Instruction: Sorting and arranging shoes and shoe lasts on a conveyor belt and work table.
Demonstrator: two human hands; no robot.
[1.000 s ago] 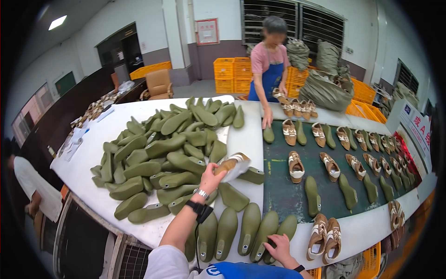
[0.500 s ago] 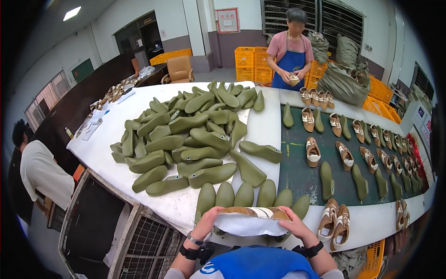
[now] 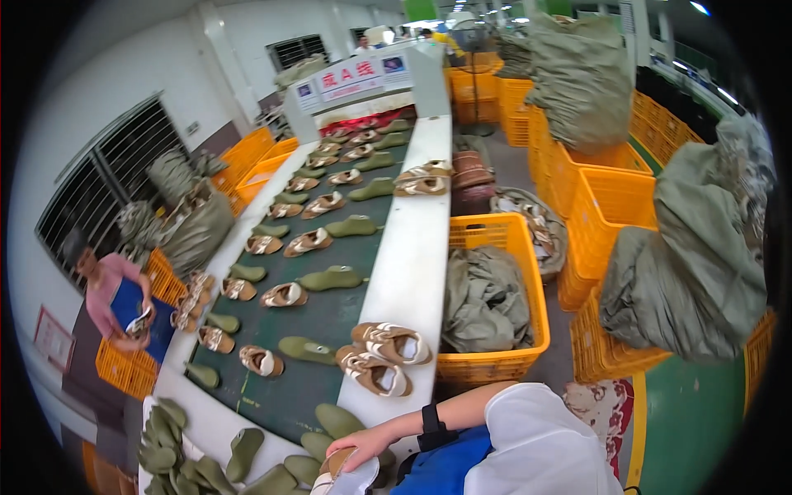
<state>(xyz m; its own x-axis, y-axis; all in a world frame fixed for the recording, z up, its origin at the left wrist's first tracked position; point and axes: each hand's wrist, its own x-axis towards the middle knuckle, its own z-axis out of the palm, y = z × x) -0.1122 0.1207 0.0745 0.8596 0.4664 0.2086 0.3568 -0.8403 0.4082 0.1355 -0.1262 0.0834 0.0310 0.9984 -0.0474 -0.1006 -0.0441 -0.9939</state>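
At the lower edge, my right hand (image 3: 363, 445), with a black wrist band behind it, grips a brown and white shoe upper (image 3: 356, 479). The upper's pale lining faces me, and the frame cuts off its lower part. My left hand is out of view. Green shoe lasts (image 3: 337, 421) lie just beyond my right hand, and more lasts (image 3: 246, 452) are spread to its left. A pair of brown and white sneakers (image 3: 384, 356) stands on the white ledge, ahead of the hand.
A dark green conveyor belt (image 3: 318, 272) carries rows of shoes and lasts toward a white machine housing (image 3: 355, 78). Orange crates (image 3: 528, 289) and grey-green sacks (image 3: 701, 264) stand on the right. Across the belt, a co-worker (image 3: 124, 301) in a blue apron holds a shoe.
My view has swung right, from the pile of lasts to the belt and crates. My left hand has left the picture. My right hand still holds the shoe upper.
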